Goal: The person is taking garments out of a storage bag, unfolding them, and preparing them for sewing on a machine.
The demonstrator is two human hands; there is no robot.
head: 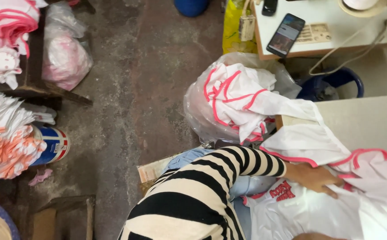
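Note:
My left hand (314, 178), in a black-and-cream striped sleeve (211, 186), reaches right across my lap and presses down on a white garment with pink trim (318, 146), its fingers curled at the pink edge. The garment spreads over my lap and onto the pale table surface (366, 120) on the right. A white piece with a red print (282, 204) lies under it. Only a sliver of my right hand (312, 236) shows at the bottom edge, so its grip is hidden.
A clear plastic bag (198, 111) stuffed with white pink-trimmed garments stands on the concrete floor by my knee. Behind it are a desk with a phone (285, 34), a yellow bag (232, 26) and a blue stool (335, 82). Folded garment stacks (2, 133) and a tin can (53, 144) sit left.

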